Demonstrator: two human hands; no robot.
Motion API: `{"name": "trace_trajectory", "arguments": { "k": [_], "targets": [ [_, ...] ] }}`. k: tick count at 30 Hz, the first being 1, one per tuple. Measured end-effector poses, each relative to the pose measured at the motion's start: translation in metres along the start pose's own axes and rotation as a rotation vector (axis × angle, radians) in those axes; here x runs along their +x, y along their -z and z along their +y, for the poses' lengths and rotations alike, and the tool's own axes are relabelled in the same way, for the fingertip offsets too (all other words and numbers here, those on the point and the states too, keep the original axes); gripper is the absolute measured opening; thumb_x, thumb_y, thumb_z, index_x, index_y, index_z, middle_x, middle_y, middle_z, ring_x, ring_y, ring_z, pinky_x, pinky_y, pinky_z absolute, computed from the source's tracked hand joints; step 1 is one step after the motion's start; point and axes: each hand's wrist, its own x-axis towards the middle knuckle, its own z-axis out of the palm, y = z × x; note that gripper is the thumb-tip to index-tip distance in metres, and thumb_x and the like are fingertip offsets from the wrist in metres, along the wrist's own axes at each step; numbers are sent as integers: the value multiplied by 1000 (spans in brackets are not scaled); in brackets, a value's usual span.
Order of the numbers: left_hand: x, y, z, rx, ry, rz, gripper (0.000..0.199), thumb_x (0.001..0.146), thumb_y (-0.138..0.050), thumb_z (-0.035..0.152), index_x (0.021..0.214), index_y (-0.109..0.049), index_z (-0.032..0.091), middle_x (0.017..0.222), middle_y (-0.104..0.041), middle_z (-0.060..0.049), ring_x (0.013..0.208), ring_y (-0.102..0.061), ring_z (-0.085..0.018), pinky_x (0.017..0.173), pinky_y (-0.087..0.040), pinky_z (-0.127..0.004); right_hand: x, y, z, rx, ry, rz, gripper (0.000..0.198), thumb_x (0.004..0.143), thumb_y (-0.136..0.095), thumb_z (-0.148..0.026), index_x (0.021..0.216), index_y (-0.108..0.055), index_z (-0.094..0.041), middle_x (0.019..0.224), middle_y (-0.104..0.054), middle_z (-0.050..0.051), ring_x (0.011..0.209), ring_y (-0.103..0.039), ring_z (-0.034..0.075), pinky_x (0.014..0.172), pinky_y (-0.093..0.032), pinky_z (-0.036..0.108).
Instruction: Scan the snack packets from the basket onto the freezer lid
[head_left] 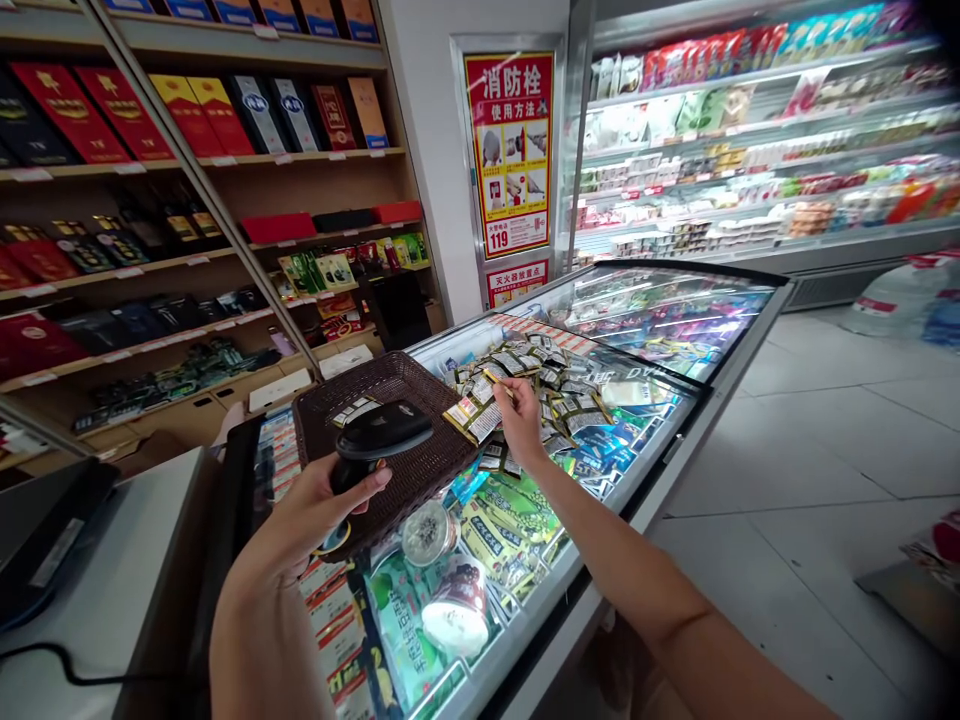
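Observation:
My left hand (300, 515) is wrapped round the handle of a black barcode scanner (386, 428), held over a dark brown woven basket (420, 490). Between the thumb and fingers of my right hand (523, 415) is a small gold-edged printed packet (474, 408), just above the basket's right rim. One similar packet (355, 410) lies inside the basket, partly behind the scanner. To the right, a heap of like packets (577, 410) covers part of the freezer's glass top.
A chest freezer (667, 470) with a glass lid shows frozen goods and tubs (457, 605) inside. Shelves of boxed goods (217, 110) stand at left, a lit chiller (750, 150) behind. A counter (150, 560) with a black device and cable is at my left; tiled floor (817, 450) lies right.

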Motion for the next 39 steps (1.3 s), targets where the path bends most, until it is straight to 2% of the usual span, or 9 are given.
{"name": "trace_trajectory", "arguments": {
  "k": [8, 12, 15, 21, 26, 28, 34, 36, 39],
  "targets": [
    [-4, -4, 7, -13, 15, 18, 59, 59, -82, 65, 87, -67, 16, 67, -58, 2, 63, -52, -16, 59, -39, -27, -2, 2, -3, 19, -29, -31, 31, 85, -65, -52, 95, -59, -23, 77, -56, -3, 62, -47, 13, 56, -39, 25],
    [-4, -6, 12, -3, -3, -3, 60, 59, -80, 67, 86, -68, 15, 70, -61, 1, 63, -51, -15, 58, -39, -27, 0, 2, -2, 1, 1, -21, 33, 86, -64, -53, 95, -60, -22, 77, -56, -2, 64, -47, 13, 60, -40, 26],
    [-3, -6, 12, 11, 6, -13, 63, 55, -82, 69, 86, -69, 15, 67, -60, 1, 61, -50, -15, 58, -39, -27, 14, 12, 0, -29, 32, 97, 36, 85, -63, -54, 97, -61, -20, 82, -61, 0, 71, -51, 14, 66, -43, 27],
    [0, 0, 7, -9, 11, 49, 63, 49, -84, 70, 80, -69, 17, 64, -61, 2, 61, -51, -14, 56, -40, -26, 65, 62, 13, -197, -8, 591, 28, 86, -56, -43, 97, -63, -18, 96, -66, 6, 90, -58, 21, 84, -46, 34],
    [1, 14, -4, -47, 54, 110, 70, 42, -85, 74, 82, -69, 18, 63, -63, 0, 60, -51, -15, 48, -37, -24, 86, 86, 24, -435, -282, 651, 23, 84, -52, -29, 103, -60, -18, 122, -62, 17, 121, -51, 31, 104, -37, 48],
    [1, 23, -12, -67, 62, 127, 72, 44, -86, 73, 88, -69, 19, 62, -62, 2, 59, -51, -14, 46, -37, -23, 83, 83, 25, -527, -225, 612, 26, 86, -50, -29, 108, -59, -17, 129, -58, 20, 128, -46, 34, 111, -30, 54],
    [-11, 51, -33, -103, 160, 302, 67, 45, -88, 67, 84, -62, 19, 54, -57, 7, 54, -49, -12, 47, -36, -20, 48, 38, 20, -698, 320, 342, 26, 89, -47, -23, 113, -55, -18, 129, -58, 18, 129, -47, 30, 114, -28, 55],
    [-17, 57, -35, -96, 180, 371, 65, 43, -91, 61, 83, -61, 20, 55, -56, 7, 54, -48, -11, 48, -36, -19, 33, 10, 16, -718, 437, 132, 24, 90, -49, -23, 112, -56, -19, 126, -60, 17, 127, -49, 29, 113, -30, 52],
    [-24, 62, -39, -111, 199, 442, 64, 41, -91, 60, 80, -60, 20, 56, -56, 7, 55, -49, -11, 49, -35, -19, 15, -46, 12, -769, 502, -299, 19, 91, -53, -26, 108, -60, -20, 120, -64, 14, 122, -52, 29, 109, -36, 48]
  ]
}}
